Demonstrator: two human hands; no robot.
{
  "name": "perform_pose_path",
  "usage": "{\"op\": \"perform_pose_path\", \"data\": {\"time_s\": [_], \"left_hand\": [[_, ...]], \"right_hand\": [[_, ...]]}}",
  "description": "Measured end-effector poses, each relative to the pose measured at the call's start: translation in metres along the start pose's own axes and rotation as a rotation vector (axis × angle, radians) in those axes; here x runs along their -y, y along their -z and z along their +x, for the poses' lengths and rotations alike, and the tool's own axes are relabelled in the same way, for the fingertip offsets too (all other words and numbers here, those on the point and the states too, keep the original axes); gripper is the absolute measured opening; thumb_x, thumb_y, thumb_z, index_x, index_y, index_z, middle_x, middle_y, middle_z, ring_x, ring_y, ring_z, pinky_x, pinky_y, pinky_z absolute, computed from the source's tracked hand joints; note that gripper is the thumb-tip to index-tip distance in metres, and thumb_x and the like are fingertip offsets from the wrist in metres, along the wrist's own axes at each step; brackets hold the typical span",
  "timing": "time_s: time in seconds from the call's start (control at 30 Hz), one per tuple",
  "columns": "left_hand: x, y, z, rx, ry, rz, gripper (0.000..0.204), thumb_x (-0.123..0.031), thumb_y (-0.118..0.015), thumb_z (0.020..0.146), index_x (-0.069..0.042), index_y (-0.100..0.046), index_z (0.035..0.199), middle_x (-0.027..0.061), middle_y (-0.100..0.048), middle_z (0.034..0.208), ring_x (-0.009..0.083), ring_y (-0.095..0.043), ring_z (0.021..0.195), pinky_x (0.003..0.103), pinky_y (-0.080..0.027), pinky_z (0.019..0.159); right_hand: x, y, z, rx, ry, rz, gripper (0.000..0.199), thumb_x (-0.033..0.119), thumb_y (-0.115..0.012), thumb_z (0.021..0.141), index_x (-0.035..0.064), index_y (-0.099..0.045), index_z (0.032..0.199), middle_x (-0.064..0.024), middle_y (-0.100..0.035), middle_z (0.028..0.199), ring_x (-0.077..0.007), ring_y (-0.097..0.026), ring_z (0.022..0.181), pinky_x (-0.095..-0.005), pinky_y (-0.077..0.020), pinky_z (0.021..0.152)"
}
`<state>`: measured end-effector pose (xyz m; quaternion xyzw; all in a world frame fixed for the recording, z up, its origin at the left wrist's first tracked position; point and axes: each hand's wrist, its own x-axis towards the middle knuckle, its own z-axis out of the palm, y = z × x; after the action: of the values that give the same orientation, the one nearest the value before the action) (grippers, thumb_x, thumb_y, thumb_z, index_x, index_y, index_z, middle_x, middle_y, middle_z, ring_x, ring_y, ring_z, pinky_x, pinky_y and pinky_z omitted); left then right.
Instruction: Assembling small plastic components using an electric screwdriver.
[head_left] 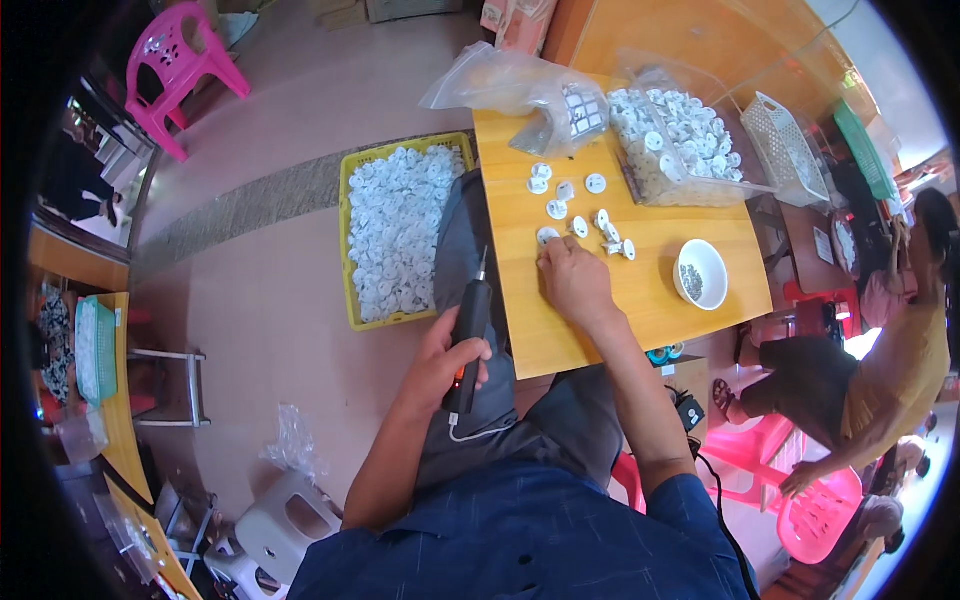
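My left hand (447,352) grips a black electric screwdriver (470,335), tip pointing up, held beside the left edge of the small wooden table (660,300). On the table top rests my right hand (572,277), fingers pressing a round white plastic part (546,236). Several more white round parts (572,205) lie scattered just beyond that hand. A white bowl (701,273) holding small metal screws stands to the right.
A yellow crate (349,262) full of white parts sits on the floor at left. On the table's far end are a clear bag (675,145) of white parts and another plastic bag (520,90). A person in a yellow shirt (890,390) sits at right near pink chairs.
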<state>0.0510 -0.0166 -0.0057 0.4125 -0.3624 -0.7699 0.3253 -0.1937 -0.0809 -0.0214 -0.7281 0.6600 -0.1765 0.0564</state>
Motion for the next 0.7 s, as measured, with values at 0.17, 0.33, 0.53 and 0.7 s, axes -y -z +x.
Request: {"op": "perform_pose_path", "data": {"time_s": [0.17, 0.33, 0.53, 0.7], "left_hand": [[-0.001, -0.005, -0.005, -0.030, -0.011, -0.062, 0.063, -0.011, -0.068, 0.087, 0.001, -0.042, 0.143, 0.0069, -0.064, 0.086, 0.0140, -0.063, 0.063, 0.027, -0.052, 0.055], [0.002, -0.013, -0.007, 0.095, -0.042, 0.010, 0.062, -0.010, -0.062, 0.092, -0.001, -0.036, 0.148, 0.0100, -0.063, 0.092, 0.0160, -0.063, 0.067, 0.030, -0.053, 0.060], [0.008, -0.027, -0.011, 0.240, -0.070, 0.108, 0.063, -0.006, -0.063, 0.091, -0.002, -0.036, 0.148, 0.0071, -0.061, 0.094, 0.0135, -0.062, 0.070, 0.028, -0.052, 0.064], [0.005, -0.035, -0.012, 0.293, -0.065, 0.252, 0.062, -0.004, -0.063, 0.092, -0.001, -0.037, 0.149, 0.0038, -0.058, 0.094, 0.0105, -0.060, 0.072, 0.026, -0.050, 0.066]], "right_hand": [[0.001, 0.011, -0.015, -0.066, -0.028, 0.130, 0.015, 0.015, -0.063, 0.094, 0.0034, -0.055, 0.091, -0.0196, -0.065, 0.089, -0.0405, -0.065, 0.075, -0.0470, -0.0522, 0.064], [-0.016, 0.012, -0.039, -0.059, -0.221, 0.738, 0.010, 0.009, -0.063, 0.097, 0.0034, -0.055, 0.092, -0.0057, -0.060, 0.072, -0.0137, -0.060, 0.065, -0.0307, -0.0478, 0.059], [-0.028, 0.012, -0.050, -0.053, -0.367, 1.291, 0.005, 0.005, -0.061, 0.100, 0.0019, -0.064, 0.102, 0.0035, -0.060, 0.080, -0.0060, -0.055, 0.072, -0.0222, -0.0463, 0.065], [-0.037, 0.014, -0.056, -0.018, -0.400, 1.456, 0.010, 0.008, -0.066, 0.098, 0.0002, -0.068, 0.104, 0.0001, -0.064, 0.084, -0.0082, -0.057, 0.075, -0.0233, -0.0487, 0.070]]}}
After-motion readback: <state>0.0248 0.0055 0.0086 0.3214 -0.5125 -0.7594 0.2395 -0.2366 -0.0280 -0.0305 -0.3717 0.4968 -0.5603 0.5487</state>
